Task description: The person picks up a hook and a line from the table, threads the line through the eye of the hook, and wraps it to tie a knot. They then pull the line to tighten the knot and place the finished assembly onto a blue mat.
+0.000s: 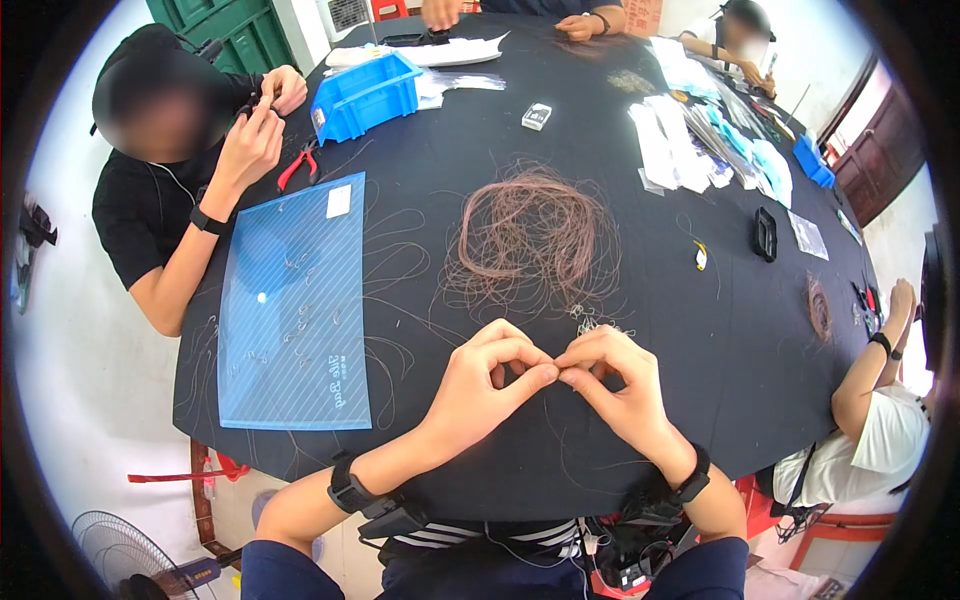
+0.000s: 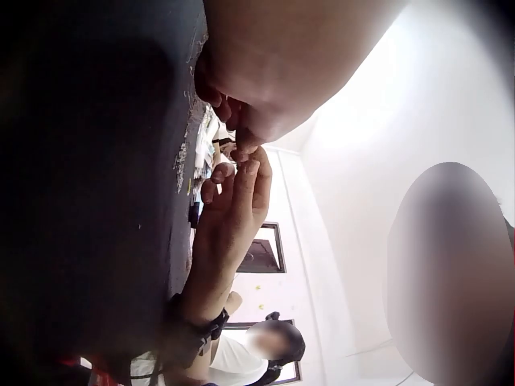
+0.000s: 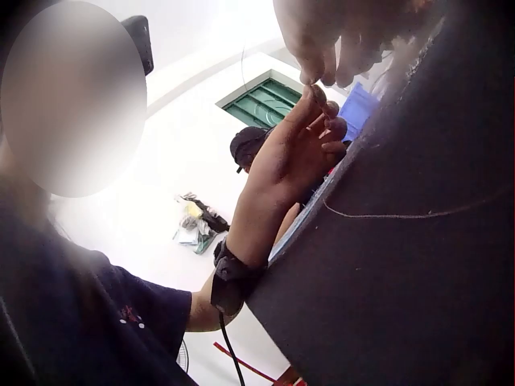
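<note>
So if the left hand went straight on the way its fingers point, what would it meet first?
The right hand: its fingertips are directly ahead of the left hand's, with hardly any gap visible, though actual contact is unclear.

Strand tangle (image 1: 535, 240) ahead, room to its right

table (image 1: 700, 400): strand coil (image 1: 487, 200) mid-table, pile of bits (image 1: 598, 327) at its near edge. folder (image 1: 290, 350) left of coil, pliers (image 1: 298, 168) and bin (image 1: 375, 105) behind folder. box (image 1: 537, 116) behind coil. packets (image 1: 665, 145) back right; case (image 1: 765, 235) right of coil, second coil (image 1: 819, 308) farther right.
</note>
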A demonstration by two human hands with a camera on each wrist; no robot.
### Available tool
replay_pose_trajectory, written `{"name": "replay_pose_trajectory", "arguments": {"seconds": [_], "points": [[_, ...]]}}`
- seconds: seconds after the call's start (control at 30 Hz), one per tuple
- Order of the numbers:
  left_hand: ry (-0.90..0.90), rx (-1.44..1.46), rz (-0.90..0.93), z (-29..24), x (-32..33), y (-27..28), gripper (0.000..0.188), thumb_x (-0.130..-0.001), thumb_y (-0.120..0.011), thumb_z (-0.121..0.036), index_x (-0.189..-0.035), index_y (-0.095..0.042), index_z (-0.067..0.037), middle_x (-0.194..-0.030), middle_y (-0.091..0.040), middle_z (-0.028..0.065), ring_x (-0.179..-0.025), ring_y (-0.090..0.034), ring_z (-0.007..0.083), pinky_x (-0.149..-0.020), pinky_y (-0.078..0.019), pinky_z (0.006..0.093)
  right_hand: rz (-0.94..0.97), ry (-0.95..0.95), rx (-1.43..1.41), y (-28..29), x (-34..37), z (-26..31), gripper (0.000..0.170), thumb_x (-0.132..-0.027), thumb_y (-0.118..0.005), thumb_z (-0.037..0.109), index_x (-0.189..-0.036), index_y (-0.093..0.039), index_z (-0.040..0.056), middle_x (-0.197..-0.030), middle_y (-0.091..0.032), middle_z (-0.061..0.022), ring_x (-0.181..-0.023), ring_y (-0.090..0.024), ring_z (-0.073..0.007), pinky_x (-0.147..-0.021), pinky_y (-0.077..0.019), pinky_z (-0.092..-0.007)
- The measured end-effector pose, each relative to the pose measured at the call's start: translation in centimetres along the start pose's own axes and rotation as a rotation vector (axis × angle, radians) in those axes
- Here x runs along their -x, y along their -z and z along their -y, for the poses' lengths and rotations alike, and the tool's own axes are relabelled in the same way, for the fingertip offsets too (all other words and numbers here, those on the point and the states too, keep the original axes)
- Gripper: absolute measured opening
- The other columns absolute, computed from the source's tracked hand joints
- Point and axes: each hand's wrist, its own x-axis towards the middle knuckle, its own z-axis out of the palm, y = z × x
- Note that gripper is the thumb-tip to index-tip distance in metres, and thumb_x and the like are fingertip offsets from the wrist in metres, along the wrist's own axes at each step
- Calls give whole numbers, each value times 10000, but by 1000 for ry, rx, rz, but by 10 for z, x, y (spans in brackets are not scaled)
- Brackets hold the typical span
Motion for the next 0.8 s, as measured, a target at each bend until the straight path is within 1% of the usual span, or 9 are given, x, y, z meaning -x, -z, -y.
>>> {"name": "replay_pose_trajectory", "arguments": {"seconds": [0.07, 0.17, 0.27, 0.37, 0.4, 0.5, 0.6, 0.7, 0.8], "points": [[20, 9, 12, 0, 0, 0, 97, -809, -696, -141, -834, -692, -48, -861, -532, -12, -629, -437, 14, -528, -351, 167, -7, 10, 18, 0, 0, 1, 159, -744, -679, -32, -877, -645, 48, -851, -604, -42, -650, -551, -82, -487, -411, -202], [-9, 45, 37, 5, 0, 0, 121, -852, -645, -154, -902, -682, -50, -884, -582, 6, -691, -522, 53, -588, -421, 209, -24, 15, 41, 1, -1, 6, 142, -742, -677, -34, -856, -642, 43, -850, -596, -37, -636, -535, -77, -474, -399, -200], [63, 408, 129, 11, -2, -6, 254, -949, -493, -209, -1057, -596, -4, -962, -611, 72, -807, -604, 120, -707, -480, 248, -64, 10, 20, -1, 0, 4, 133, -742, -671, -39, -845, -640, 40, -841, -588, -35, -616, -516, -69, -464, -388, -196], [331, 773, 360, 5, -2, -1, 425, -997, -323, -321, -1165, -478, 37, -989, -617, 156, -890, -630, 214, -791, -495, 316, -71, 10, 13, 0, 1, 1, 133, -743, -666, -45, -845, -639, 36, -836, -583, -35, -591, -496, -57, -460, -380, -191], [376, 757, 342, -1, -1, -4, 460, -1000, -267, -347, -1179, -451, 35, -829, -594, 111, -707, -591, 172, -683, -480, 288, -65, 6, 13, 0, 2, 2, 134, -742, -666, -46, -846, -639, 35, -835, -581, -34, -583, -491, -53, -460, -376, -188], [368, 764, 388, 6, -4, 2, 402, -997, -324, -315, -1127, -493, 26, -704, -495, 19, -559, -427, 92, -560, -386, 242, -78, -4, -9, 0, 3, 3, 140, -739, -668, -48, -848, -641, 35, -836, -576, -32, -567, -478, -44, -457, -365, -181], [327, 688, 334, 3, -3, 3, 303, -975, -428, -261, -1071, -537, 5, -669, -393, -36, -539, -277, 52, -509, -277, 219, -98, -2, -25, -1, 3, 2, 144, -737, -670, -48, -851, -644, 36, -836, -571, -31, -567, -472, -40, -454, -356, -177], [334, 663, 268, -3, -2, 0, 211, -931, -540, -204, -1019, -570, -15, -690, -417, -57, -551, -298, 32, -510, -264, 204, -107, 3, -23, -1, 3, 2, 145, -737, -673, -45, -853, -647, 37, -836, -569, -31, -570, -467, -39, -454, -352, -176], [321, 620, 230, -3, -1, -3, 185, -910, -579, -186, -1000, -576, -24, -698, -434, -62, -551, -300, 28, -501, -254, 204, -107, 3, -27, -2, 4, 1, 144, -738, -676, -41, -855, -649, 38, -835, -567, -32, -573, -464, -39, -458, -353, -177]]}}
